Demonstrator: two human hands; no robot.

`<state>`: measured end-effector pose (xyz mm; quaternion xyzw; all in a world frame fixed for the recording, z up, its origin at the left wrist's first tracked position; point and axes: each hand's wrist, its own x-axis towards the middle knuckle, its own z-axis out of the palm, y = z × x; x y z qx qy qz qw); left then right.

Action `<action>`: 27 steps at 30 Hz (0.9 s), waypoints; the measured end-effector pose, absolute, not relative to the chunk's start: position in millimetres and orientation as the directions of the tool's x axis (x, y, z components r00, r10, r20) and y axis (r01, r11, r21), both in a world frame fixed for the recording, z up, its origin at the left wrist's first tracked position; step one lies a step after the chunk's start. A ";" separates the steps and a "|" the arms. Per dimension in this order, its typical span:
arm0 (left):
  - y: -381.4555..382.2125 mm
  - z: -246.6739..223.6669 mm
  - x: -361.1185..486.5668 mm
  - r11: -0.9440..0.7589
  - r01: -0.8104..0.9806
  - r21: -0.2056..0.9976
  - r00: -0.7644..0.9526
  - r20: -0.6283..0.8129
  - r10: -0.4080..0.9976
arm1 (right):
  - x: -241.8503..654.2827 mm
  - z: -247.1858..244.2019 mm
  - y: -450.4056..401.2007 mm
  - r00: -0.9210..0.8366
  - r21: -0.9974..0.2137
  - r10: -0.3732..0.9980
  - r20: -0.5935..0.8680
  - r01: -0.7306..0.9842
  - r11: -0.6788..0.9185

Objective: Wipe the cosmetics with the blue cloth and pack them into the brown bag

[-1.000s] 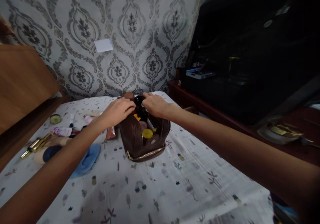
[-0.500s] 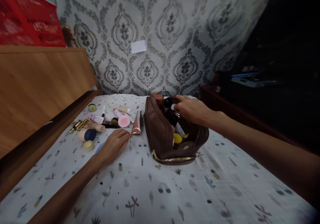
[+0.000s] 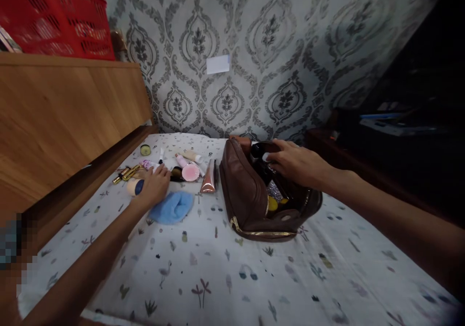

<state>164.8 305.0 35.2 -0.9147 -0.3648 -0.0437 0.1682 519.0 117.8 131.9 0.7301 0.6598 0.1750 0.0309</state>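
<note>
My left hand (image 3: 157, 184) lies over the cluster of cosmetics on the left, fingers stretched out and apart, hiding some of them. Beside it are a cream bottle with a dark blue cap (image 3: 135, 187), gold tubes (image 3: 126, 173) and a pink-and-white tube (image 3: 147, 164). A blue cloth (image 3: 172, 207) lies just right of my left wrist. My right hand (image 3: 296, 162) grips the back right rim of an open brown makeup bag (image 3: 241, 190). Inside the bag, a yellow item (image 3: 272, 203) and a glittery silver item (image 3: 275, 190) show among dark things.
Between cluster and bag lie a round pink compact (image 3: 191, 172) and a rose-coloured squeeze tube (image 3: 209, 178). A green-lidded jar (image 3: 145, 150) stands behind. A wooden cabinet (image 3: 72, 98) with a red basket (image 3: 83, 25) borders the left; patterned wallpaper (image 3: 225, 21) rises behind.
My left hand has moved left and away from the rose-coloured tube onto the cluster, uncovering the blue cloth. My right hand stays at the bag's rim. The view has shifted slightly.
</note>
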 end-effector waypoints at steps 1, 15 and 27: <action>311.2 34.7 166.6 -0.674 0.686 -0.274 0.723 0.152 0.674 | 518.3 132.8 116.3 0.065 0.287 0.972 0.224 0.949 -0.129; 335.5 29.6 163.0 -0.666 0.726 -0.170 0.678 0.020 0.734 | 389.1 107.1 69.3 -0.294 0.033 0.614 0.733 0.916 0.399; 333.1 40.9 161.1 -0.721 0.684 -0.108 0.728 0.037 0.685 | 325.9 -3.4 92.4 -0.277 -0.444 0.821 0.500 0.732 0.518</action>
